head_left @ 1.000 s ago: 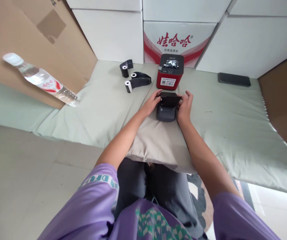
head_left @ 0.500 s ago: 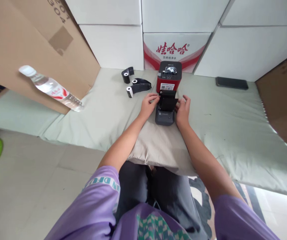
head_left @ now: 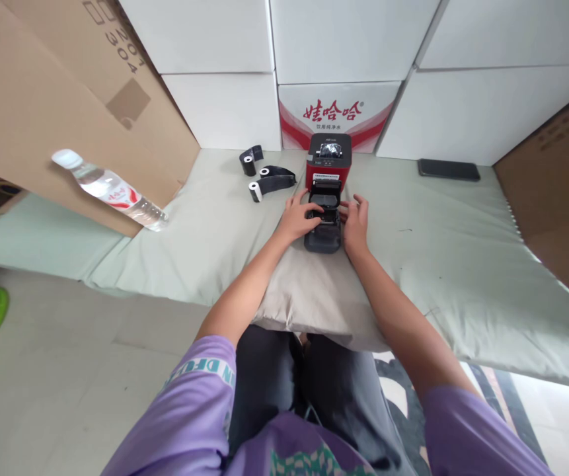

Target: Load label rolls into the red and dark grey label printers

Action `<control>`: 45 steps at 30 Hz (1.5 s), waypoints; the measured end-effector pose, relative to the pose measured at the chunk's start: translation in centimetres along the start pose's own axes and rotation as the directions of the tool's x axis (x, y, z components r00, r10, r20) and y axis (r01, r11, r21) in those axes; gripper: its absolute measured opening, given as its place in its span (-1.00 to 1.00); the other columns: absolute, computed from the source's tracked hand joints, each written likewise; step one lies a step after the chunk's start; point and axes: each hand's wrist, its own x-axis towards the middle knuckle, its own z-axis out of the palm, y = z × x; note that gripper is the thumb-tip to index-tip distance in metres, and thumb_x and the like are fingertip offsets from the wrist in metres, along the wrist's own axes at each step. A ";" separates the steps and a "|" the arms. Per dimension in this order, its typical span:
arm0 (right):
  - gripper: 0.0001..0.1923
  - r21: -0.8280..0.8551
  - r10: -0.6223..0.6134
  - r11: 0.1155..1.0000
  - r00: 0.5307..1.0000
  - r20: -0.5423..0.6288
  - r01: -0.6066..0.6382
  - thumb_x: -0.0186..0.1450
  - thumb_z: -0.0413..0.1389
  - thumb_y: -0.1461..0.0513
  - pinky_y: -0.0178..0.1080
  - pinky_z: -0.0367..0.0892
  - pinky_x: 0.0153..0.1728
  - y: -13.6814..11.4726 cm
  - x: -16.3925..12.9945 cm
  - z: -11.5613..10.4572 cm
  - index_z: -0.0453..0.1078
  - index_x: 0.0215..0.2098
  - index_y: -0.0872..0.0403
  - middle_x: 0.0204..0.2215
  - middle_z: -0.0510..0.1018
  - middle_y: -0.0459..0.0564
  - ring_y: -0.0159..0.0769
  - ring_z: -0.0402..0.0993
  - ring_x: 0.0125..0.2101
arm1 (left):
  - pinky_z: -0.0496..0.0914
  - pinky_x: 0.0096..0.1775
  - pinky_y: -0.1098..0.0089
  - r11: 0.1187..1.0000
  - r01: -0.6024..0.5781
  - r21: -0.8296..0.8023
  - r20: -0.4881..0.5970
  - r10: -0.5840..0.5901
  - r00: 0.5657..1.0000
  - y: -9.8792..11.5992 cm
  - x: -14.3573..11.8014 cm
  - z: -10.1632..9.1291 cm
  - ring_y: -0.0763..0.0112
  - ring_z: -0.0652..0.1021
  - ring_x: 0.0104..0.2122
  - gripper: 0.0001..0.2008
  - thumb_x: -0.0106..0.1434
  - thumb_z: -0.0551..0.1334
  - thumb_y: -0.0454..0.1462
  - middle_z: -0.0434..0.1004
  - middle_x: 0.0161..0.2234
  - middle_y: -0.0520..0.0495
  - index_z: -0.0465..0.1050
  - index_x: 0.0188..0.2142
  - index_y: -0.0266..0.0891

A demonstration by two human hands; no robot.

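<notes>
pale green mat (head_left: 462,251), white boxes (head_left: 215,106) behind

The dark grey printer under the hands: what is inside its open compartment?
The dark grey printer has its lid up, but left hand fingers reach into the bay and cover it. Right hand grips its side. Whether a roll sits inside cannot be seen.

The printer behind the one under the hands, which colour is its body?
Red, with a black top; the head view shows it just beyond the dark grey printer.

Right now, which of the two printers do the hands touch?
The dark grey printer, lid open, between left hand and right hand; the red printer stands untouched behind.
</notes>
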 end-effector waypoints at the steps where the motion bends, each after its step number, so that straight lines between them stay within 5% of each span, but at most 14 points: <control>1: -0.34 -0.003 -0.001 1.000 1.000 0.002 0.001 0.40 0.01 -0.30 -0.03 0.57 0.07 0.0 0.0 0.0 0.22 0.23 -0.10 0.05 0.61 0.04 -0.22 0.67 -0.10 | 0.09 0.55 -0.20 1.000 0.017 0.013 0.036 -0.018 0.999 0.2 0.1 -0.4 -0.19 0.13 0.58 -0.71 0.26 0.41 -0.31 0.15 0.58 -0.15 0.75 -0.03 -0.08; 7: -0.35 -0.027 -0.036 0.999 0.999 -0.013 0.036 0.40 0.02 -0.31 -0.03 0.54 0.06 0.3 0.4 0.3 0.28 0.19 -0.08 -0.01 0.62 0.02 -0.21 0.66 -0.14 | 0.12 0.51 -0.36 0.966 0.046 0.253 0.278 -0.118 0.953 2.6 1.0 -3.4 -0.29 -0.01 0.63 -0.64 0.29 0.44 -0.17 0.05 0.63 0.02 0.74 0.08 0.06; 12: -0.40 -0.007 -0.029 1.000 1.000 -0.010 0.029 0.42 0.01 -0.29 -0.07 0.54 0.01 0.3 0.4 0.4 0.29 0.18 -0.11 -0.03 0.62 0.00 -0.23 0.65 -0.17 | 0.38 0.41 -0.01 0.918 0.079 0.388 0.343 -0.224 0.912 5.3 1.7 -4.2 -0.14 0.42 0.45 -0.54 0.28 0.44 -0.09 0.51 0.41 -0.08 0.71 0.17 0.08; 16: -0.43 0.010 -0.026 1.000 1.000 -0.003 0.026 0.43 0.02 -0.27 -0.06 0.55 0.03 0.2 0.3 0.3 0.30 0.17 -0.11 -0.02 0.62 -0.01 -0.24 0.65 -0.16 | 0.36 0.38 -0.11 0.890 0.058 0.452 0.275 -0.201 0.940 5.7 2.1 -3.6 -0.19 0.47 0.40 -0.63 0.21 0.50 -0.15 0.71 0.20 -0.15 0.79 0.02 0.03; 19: -0.44 0.019 -0.020 1.000 1.000 -0.005 0.021 0.43 0.03 -0.27 -0.03 0.57 0.05 0.2 0.3 0.3 0.30 0.15 -0.12 -0.03 0.63 -0.01 -0.22 0.66 -0.15 | 0.44 0.32 -0.04 0.941 0.037 0.336 0.265 -0.132 0.955 4.2 2.2 -3.4 -0.16 0.57 0.30 -0.66 0.17 0.51 -0.19 0.75 0.11 -0.16 0.80 -0.03 -0.01; 23: -0.43 0.019 -0.018 1.000 1.000 0.005 0.018 0.43 0.03 -0.29 0.00 0.59 0.03 0.4 0.4 0.4 0.29 0.15 -0.11 -0.03 0.62 0.01 -0.20 0.66 -0.18 | 0.52 0.27 0.17 0.998 -0.046 0.035 0.215 0.038 0.976 1.1 2.2 -3.2 -0.02 0.65 0.22 -0.66 0.13 0.53 -0.24 0.57 0.33 -0.24 0.80 -0.06 -0.18; 26: -0.41 -0.025 -0.054 0.998 0.996 0.067 0.056 0.43 0.04 -0.30 0.04 0.57 0.09 0.7 0.4 0.3 0.31 0.16 -0.12 -0.04 0.64 0.01 -0.17 0.65 -0.13 | 0.40 0.41 0.01 0.996 -0.083 -0.023 0.171 0.086 0.982 -0.2 2.2 -2.9 -0.11 0.52 0.38 -0.65 0.11 0.54 -0.24 0.37 0.48 -0.22 0.79 -0.07 -0.14; 31: -0.39 -0.069 -0.082 0.994 0.991 0.107 0.090 0.43 0.02 -0.33 0.11 0.54 0.14 1.0 0.5 0.1 0.35 0.15 -0.12 -0.03 0.66 0.01 -0.13 0.66 -0.07 | 0.02 0.57 -0.22 0.973 -0.222 -0.062 0.091 0.227 0.970 -1.2 2.4 -3.7 -0.25 -0.07 0.64 -0.73 0.15 0.57 -0.18 0.00 0.64 -0.13 0.76 -0.15 -0.15; 34: -0.38 -0.090 -0.087 0.991 0.991 0.098 0.096 0.41 0.03 -0.34 0.12 0.52 0.14 0.9 0.5 0.1 0.36 0.14 -0.12 -0.05 0.67 0.01 -0.12 0.66 -0.08 | 0.10 0.56 -0.14 0.913 -0.335 -0.235 -0.015 0.341 0.940 -2.3 2.7 -5.1 -0.17 0.07 0.62 -0.66 0.21 0.55 -0.03 0.05 0.62 -0.20 0.70 -0.15 -0.18; 38: -0.39 -0.125 -0.099 0.986 0.990 0.097 0.111 0.41 0.02 -0.33 0.10 0.51 0.12 0.7 0.4 0.1 0.36 0.13 -0.12 -0.07 0.67 0.02 -0.11 0.64 -0.08 | 0.50 0.30 0.01 0.769 -0.235 -0.594 -0.284 0.072 0.956 -4.7 3.2 -6.9 0.00 0.66 0.22 -0.50 0.21 0.52 0.12 0.64 0.19 -0.25 0.58 -0.08 -0.16; 41: -0.41 -0.135 -0.099 0.985 0.990 0.097 0.112 0.43 0.01 -0.31 0.08 0.50 0.11 0.4 0.3 0.1 0.36 0.13 -0.12 -0.08 0.67 0.01 -0.12 0.64 -0.08 | 0.62 0.00 0.25 0.600 -0.234 -0.765 -0.442 -0.225 0.869 -6.7 2.9 -8.9 0.27 0.74 -0.21 -0.59 0.32 0.42 0.10 0.67 -0.17 -0.06 0.47 -0.12 -0.13; 45: -0.40 -0.138 -0.073 0.987 0.993 0.094 0.086 0.41 0.02 -0.30 0.08 0.49 0.10 0.1 0.3 0.1 0.36 0.13 -0.09 -0.06 0.66 0.04 -0.10 0.64 -0.09 | 0.56 -0.04 0.38 0.478 -0.322 -0.817 -0.524 -0.382 0.761 -9.5 1.7 -12.0 0.35 0.73 -0.03 -0.79 0.41 0.31 -0.06 0.68 -0.06 -0.05 0.41 -0.14 -0.08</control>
